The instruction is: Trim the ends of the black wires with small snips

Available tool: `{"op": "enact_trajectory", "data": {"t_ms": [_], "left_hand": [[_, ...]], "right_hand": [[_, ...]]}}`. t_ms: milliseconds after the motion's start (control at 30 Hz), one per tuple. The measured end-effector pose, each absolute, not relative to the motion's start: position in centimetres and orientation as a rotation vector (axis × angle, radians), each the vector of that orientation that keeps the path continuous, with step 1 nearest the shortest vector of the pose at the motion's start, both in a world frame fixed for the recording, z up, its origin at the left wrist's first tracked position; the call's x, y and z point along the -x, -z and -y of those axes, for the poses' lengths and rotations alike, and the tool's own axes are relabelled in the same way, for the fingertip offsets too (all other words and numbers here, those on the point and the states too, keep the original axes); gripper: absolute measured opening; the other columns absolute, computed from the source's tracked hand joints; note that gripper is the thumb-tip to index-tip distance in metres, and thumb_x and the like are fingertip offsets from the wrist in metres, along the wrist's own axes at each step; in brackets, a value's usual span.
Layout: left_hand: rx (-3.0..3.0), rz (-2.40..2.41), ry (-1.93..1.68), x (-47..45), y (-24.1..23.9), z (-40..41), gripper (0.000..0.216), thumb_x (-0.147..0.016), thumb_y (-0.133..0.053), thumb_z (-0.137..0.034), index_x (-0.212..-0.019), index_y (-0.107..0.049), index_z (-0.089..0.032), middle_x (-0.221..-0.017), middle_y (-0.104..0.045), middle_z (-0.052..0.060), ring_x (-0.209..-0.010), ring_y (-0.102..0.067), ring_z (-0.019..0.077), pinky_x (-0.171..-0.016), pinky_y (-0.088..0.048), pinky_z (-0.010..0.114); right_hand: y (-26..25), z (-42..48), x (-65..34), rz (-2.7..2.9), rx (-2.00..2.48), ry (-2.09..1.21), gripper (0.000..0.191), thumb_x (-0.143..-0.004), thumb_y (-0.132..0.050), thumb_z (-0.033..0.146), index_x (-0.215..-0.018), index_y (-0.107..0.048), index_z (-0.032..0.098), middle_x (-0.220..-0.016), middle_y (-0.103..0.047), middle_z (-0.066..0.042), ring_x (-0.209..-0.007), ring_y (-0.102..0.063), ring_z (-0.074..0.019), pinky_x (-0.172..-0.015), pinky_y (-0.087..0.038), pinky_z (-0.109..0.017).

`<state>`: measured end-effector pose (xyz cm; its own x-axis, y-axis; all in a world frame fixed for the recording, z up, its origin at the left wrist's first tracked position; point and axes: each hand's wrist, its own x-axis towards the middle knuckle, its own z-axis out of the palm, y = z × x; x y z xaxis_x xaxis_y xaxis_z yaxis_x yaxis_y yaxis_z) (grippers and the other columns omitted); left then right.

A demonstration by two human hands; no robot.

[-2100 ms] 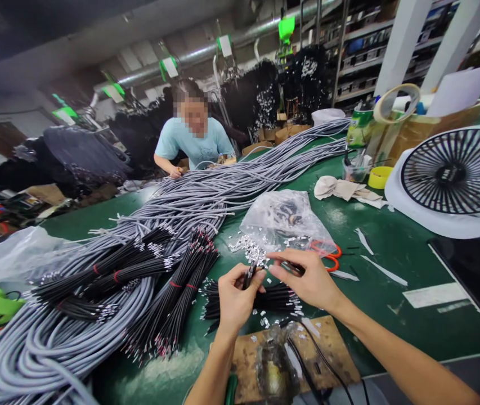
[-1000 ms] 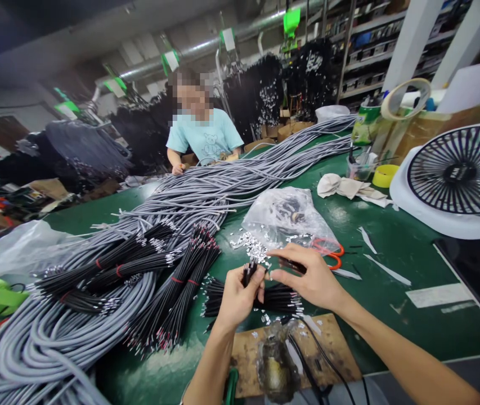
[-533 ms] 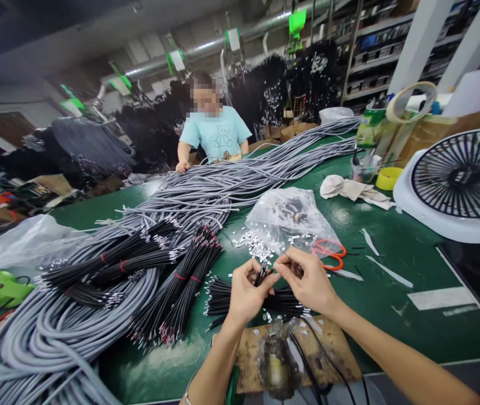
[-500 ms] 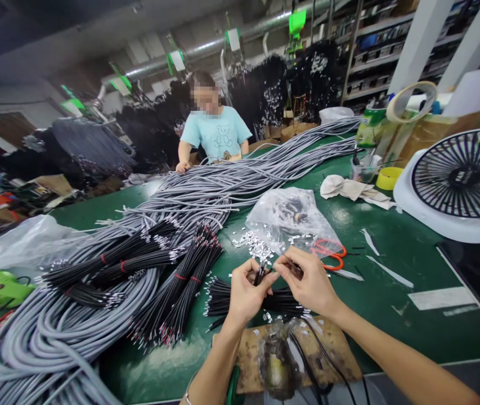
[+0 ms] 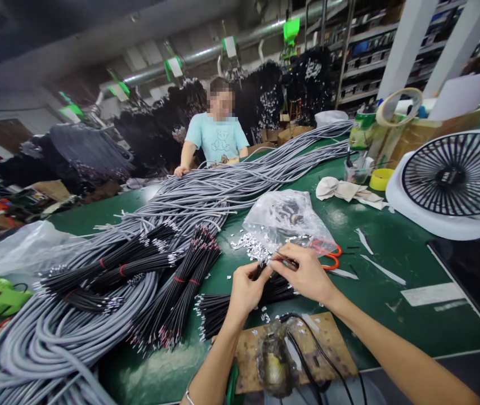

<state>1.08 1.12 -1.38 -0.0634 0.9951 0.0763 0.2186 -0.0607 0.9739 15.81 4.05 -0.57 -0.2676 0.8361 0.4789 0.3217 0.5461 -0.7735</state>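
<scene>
My left hand (image 5: 247, 292) is closed around a few short black wires (image 5: 257, 271), their ends pointing up between thumb and fingers. Close beside it, my right hand (image 5: 307, 274) pinches something thin and dark, too small to make out, its fingertips meeting the left hand's. Just beyond both hands lies a scatter of small silvery metal pieces (image 5: 251, 246). Under and beside the hands rests a bundle of black wires (image 5: 216, 309), partly hidden. Nearer me, a wooden board (image 5: 246, 368) carries a lumpy, tape-wrapped device (image 5: 274, 363) with black cords.
Red-banded black wire bundles (image 5: 191, 281) lie on the left against coiled grey cables (image 5: 49, 337). A clear plastic bag (image 5: 288, 211) and orange-handled scissors (image 5: 333, 260) lie ahead. At right stand a fan (image 5: 446, 180) and a dark tablet-like panel (image 5: 471, 281). A co-worker (image 5: 216, 138) sits opposite.
My right hand has moved slightly left, bringing its fingertips against those of my left hand. The co-worker's head has shifted to the right and is raised more.
</scene>
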Motion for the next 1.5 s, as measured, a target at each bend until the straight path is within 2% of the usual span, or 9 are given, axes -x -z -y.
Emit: {"op": "enact_trajectory", "data": {"t_ms": [100, 200, 300, 467, 633, 867, 1000, 1167, 1500], "left_hand": [[-1.373, -1.379, -1.196, -1.0, 1.3, -0.9, 0.023, -0.07, -0.064, -0.032, -0.061, -0.061, -0.011, -0.049, -0.041, -0.005, -0.047, -0.033, 0.0062, -0.045, -0.026, 0.018], [-1.321, -1.383, -1.227, -0.8, 1.1, -0.8, 0.021, -0.072, -0.062, -0.032, -0.069, -0.056, -0.013, -0.052, -0.038, -0.006, -0.046, -0.032, 0.0056, -0.043, -0.027, 0.018], [-1.301, -1.395, -1.264, -0.7, 0.9, -0.6, 0.026, -0.074, -0.059, -0.035, -0.063, -0.051, -0.013, -0.052, -0.035, -0.006, -0.046, -0.031, 0.0056, -0.043, -0.027, 0.018], [-1.349, -1.471, -1.295, -0.5, 0.6, -0.2, 0.031, -0.074, -0.06, -0.034, -0.055, -0.053, -0.011, -0.047, -0.034, -0.005, -0.045, -0.028, 0.0055, -0.042, -0.022, 0.019], [-1.382, -1.539, -1.316, -0.7, 0.0, 0.3, 0.034, -0.068, -0.066, -0.029, -0.045, -0.05, -0.011, -0.044, -0.033, -0.005, -0.045, -0.028, 0.005, -0.042, -0.021, 0.019], [-1.304, -1.543, -1.397, -0.8, 0.0, 0.2, 0.018, -0.065, -0.069, -0.028, -0.068, -0.064, -0.011, -0.052, -0.049, -0.004, -0.047, -0.038, 0.0066, -0.045, -0.031, 0.018], [-1.291, -1.477, -1.421, -0.7, 0.0, 0.3, 0.018, -0.067, -0.068, -0.028, -0.062, -0.064, -0.011, -0.048, -0.047, -0.005, -0.046, -0.04, 0.0073, -0.045, -0.033, 0.019], [-1.305, -1.436, -1.397, -1.0, -0.2, 0.2, 0.019, -0.069, -0.066, -0.029, -0.061, -0.065, -0.011, -0.056, -0.059, 0.0, -0.057, -0.053, 0.0124, -0.055, -0.043, 0.021], [-1.314, -1.58, -1.453, -0.9, -0.3, 0.7, 0.018, -0.066, -0.068, -0.028, -0.063, -0.064, -0.011, -0.044, -0.051, -0.004, -0.041, -0.046, 0.0084, -0.043, -0.037, 0.019]], "right_hand": [[0.5, -4.1, -15.8, 1.816, 0.98, -0.684, 0.017, -0.079, -0.052, 0.022, -0.065, -0.059, 0.016, -0.062, -0.053, 0.0, -0.053, -0.045, -0.0107, -0.051, -0.034, -0.023], [0.5, -4.3, -16.1, 1.775, 1.019, -0.683, 0.016, -0.081, -0.048, 0.021, -0.076, -0.062, 0.015, -0.067, -0.057, -0.002, -0.057, -0.048, -0.0122, -0.052, -0.036, -0.023], [0.4, -4.3, -16.3, 1.792, 0.979, -0.748, 0.017, -0.08, -0.051, 0.021, -0.088, -0.065, 0.016, -0.072, -0.062, -0.002, -0.058, -0.05, -0.0119, -0.05, -0.037, -0.022], [0.1, -3.8, -16.0, 1.751, 0.952, -0.87, 0.018, -0.078, -0.056, 0.028, -0.08, -0.069, 0.015, -0.062, -0.063, -0.001, -0.048, -0.047, -0.01, -0.044, -0.035, -0.021], [0.2, -3.4, -15.9, 1.803, 0.899, -0.842, 0.026, -0.077, -0.055, 0.022, -0.099, -0.067, 0.018, -0.073, -0.068, -0.003, -0.055, -0.056, -0.0121, -0.05, -0.042, -0.022], [0.0, -3.3, -16.0, 1.79, 0.875, -0.831, 0.026, -0.077, -0.054, 0.019, -0.099, -0.068, 0.018, -0.074, -0.069, -0.003, -0.062, -0.061, -0.0141, -0.054, -0.046, -0.022], [-0.2, -3.2, -16.0, 1.79, 0.861, -0.842, 0.027, -0.077, -0.053, 0.017, -0.1, -0.067, 0.019, -0.072, -0.069, -0.002, -0.063, -0.062, -0.0143, -0.055, -0.047, -0.022], [0.3, -3.2, -16.0, 1.801, 0.856, -0.836, 0.031, -0.075, -0.053, 0.013, -0.102, -0.066, 0.02, -0.087, -0.07, -0.004, -0.07, -0.064, -0.0156, -0.062, -0.05, -0.025], [0.0, -2.9, -15.9, 1.833, 0.771, -0.869, 0.028, -0.076, -0.052, 0.013, -0.099, -0.067, 0.019, -0.088, -0.07, -0.004, -0.073, -0.065, -0.0161, -0.068, -0.051, -0.027]]}}
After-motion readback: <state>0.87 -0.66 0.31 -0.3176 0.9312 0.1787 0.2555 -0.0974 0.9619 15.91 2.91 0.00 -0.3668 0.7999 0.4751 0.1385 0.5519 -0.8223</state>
